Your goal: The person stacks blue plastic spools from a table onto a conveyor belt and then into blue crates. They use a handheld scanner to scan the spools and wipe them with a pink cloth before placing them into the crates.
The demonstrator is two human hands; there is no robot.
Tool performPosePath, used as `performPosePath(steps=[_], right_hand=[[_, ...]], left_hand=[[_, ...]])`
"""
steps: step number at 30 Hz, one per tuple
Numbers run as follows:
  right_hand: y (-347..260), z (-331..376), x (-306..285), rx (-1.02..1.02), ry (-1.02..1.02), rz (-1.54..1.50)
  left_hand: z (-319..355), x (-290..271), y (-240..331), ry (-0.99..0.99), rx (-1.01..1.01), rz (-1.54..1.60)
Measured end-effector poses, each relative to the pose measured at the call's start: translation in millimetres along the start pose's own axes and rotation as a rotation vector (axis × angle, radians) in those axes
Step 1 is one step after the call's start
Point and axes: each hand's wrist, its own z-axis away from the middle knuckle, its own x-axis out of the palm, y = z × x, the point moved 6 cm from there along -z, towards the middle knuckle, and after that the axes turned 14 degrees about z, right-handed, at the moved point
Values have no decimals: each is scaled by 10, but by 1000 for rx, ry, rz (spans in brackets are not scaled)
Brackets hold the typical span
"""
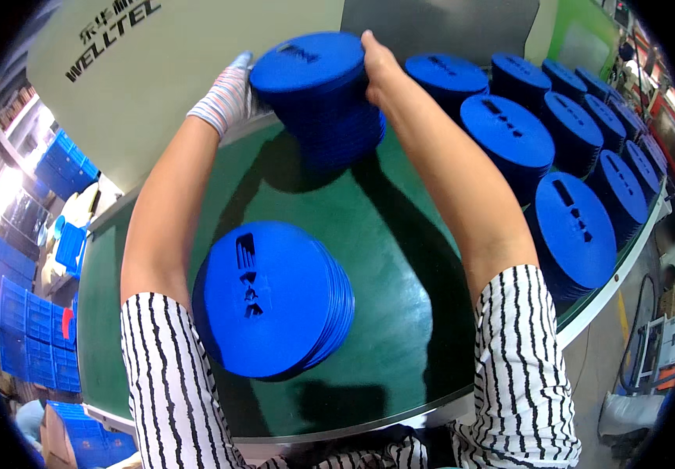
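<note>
Between my two hands is a tall stack of blue round plastic discs (322,102) with small cut-out shapes, at the far side of the green table. My left hand (229,94), in a striped knit glove, grips the stack's left side. My bare right hand (376,69) presses its right side, the thumb at the top rim. The stack's lower part is blurred, and whether it touches the table I cannot tell. Nearer to me, a second stack of blue discs (271,301) rests on the table, leaning a little, with cut-outs on its top disc.
Several more stacks of blue discs (576,230) stand close together along the table's right side. A pale machine panel (197,47) rises behind the green table (388,313). Blue plastic crates (36,336) stand on the left, beyond the table edge. A red-framed item (670,129) is at the far right.
</note>
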Motion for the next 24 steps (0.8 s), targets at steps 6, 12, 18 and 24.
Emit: performPosePath(steps=[6, 12, 18, 24], right_hand=[[156, -421, -32, 8, -121, -84], [130, -223, -1, -20, -226, -67], [603, -349, -546, 44, -153, 127], [491, 162, -210, 96, -192, 224]], left_hand=[[-348, -712, -236, 0, 186, -10], [-19, -321, -763, -272, -94, 118], [42, -138, -749, -334, -137, 45], [199, -70, -753, -310, -119, 90]])
